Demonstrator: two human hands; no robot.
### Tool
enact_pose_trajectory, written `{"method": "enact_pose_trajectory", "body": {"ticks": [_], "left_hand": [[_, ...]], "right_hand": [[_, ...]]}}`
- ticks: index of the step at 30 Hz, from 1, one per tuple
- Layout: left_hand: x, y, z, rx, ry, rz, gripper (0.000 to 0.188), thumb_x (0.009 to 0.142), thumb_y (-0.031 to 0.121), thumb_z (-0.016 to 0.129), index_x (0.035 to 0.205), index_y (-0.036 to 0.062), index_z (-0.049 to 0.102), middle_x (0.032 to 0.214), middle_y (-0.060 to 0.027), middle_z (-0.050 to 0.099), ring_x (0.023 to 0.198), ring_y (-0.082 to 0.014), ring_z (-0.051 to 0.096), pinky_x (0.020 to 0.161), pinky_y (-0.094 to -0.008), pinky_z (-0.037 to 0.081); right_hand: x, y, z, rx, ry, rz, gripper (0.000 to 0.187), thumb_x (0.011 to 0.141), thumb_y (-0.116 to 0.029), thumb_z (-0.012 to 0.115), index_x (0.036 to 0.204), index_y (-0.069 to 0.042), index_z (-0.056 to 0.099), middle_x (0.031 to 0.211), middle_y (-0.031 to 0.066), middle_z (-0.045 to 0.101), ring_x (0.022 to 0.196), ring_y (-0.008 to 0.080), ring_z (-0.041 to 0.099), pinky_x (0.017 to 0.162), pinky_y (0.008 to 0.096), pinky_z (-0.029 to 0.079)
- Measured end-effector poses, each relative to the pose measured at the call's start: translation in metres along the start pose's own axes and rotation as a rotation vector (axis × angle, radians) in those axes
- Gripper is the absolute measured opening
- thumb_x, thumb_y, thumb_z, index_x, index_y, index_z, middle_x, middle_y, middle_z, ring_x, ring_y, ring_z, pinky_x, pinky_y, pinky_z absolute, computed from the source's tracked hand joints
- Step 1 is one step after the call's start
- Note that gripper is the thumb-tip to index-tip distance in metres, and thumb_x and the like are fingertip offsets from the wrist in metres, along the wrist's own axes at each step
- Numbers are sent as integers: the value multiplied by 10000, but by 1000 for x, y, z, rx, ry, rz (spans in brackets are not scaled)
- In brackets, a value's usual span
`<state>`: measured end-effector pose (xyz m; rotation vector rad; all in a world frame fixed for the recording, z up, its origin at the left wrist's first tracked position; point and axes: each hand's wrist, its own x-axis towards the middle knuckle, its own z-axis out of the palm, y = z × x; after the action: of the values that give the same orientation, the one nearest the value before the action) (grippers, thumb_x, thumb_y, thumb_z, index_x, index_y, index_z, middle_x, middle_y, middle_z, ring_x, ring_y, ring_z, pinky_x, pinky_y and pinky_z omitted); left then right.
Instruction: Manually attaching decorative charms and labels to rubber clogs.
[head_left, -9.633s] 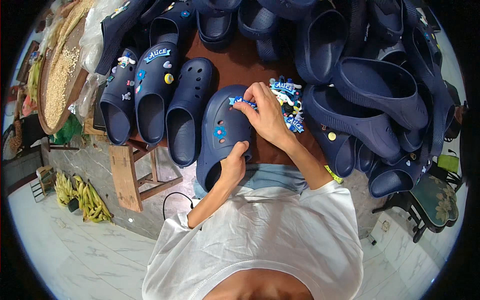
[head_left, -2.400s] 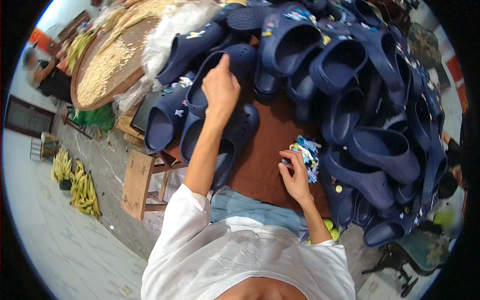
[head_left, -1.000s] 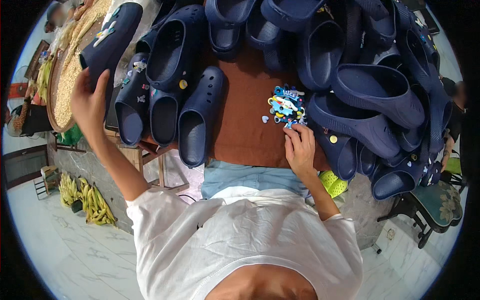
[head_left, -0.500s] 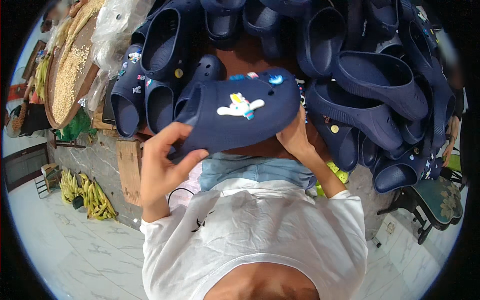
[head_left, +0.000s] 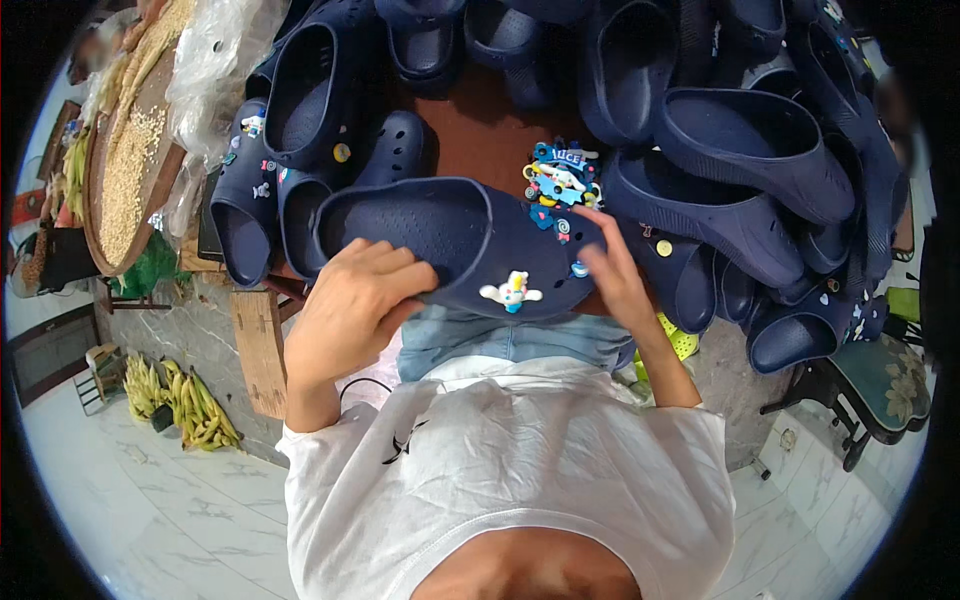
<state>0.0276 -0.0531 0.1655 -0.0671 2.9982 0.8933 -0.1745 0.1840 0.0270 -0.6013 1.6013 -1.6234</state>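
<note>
A navy clog [head_left: 525,255] lies low in front of me with its heel to the left, its toe to the right and its opening facing up. My left hand [head_left: 357,308] is closed on the near rim at the heel, fingers hooked inside. Beside the toe, my right hand [head_left: 622,285] has its fingers stretched apart at the toe's right edge; whether they touch is unclear. A white character charm [head_left: 511,291] sits on the near side of the upper, with smaller blue and round charms along its top. Just beyond the toe lies a heap of colourful charms [head_left: 563,178].
Several navy clogs [head_left: 755,140] are piled to the right, and more stand at the back and left of the brown tabletop [head_left: 465,125]. A round tray of pale kernels [head_left: 130,175] and clear plastic bags [head_left: 215,80] are at the far left. A stool [head_left: 875,395] stands at right.
The clog has turned from side-on to opening up and come nearer, uncovering the charm heap. My right hand has loosened from the toe. My left fingers have moved inside the heel rim.
</note>
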Motion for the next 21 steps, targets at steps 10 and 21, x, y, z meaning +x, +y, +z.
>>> {"method": "enact_pose_trajectory", "body": {"ticks": [10,21], "left_hand": [[7,3,13,117,63,-104,196,674,23,674,826,45,552,769,-101,528,757,-316,549,659,-409,431],[-1,28,147,-191,308,-415,232,805,72,687,901,-14,493,816,-209,514,768,-413,550,657,-467,447]], "right_hand": [[31,-15,10,-85,-60,-96,538,966,-194,574,1420,-6,353,1358,165,432,1301,219,387,1097,344,288],[154,-9,60,-567,-184,-509,223,883,-182,647,1075,-68,653,1029,109,635,989,272,617,880,352,477]]}}
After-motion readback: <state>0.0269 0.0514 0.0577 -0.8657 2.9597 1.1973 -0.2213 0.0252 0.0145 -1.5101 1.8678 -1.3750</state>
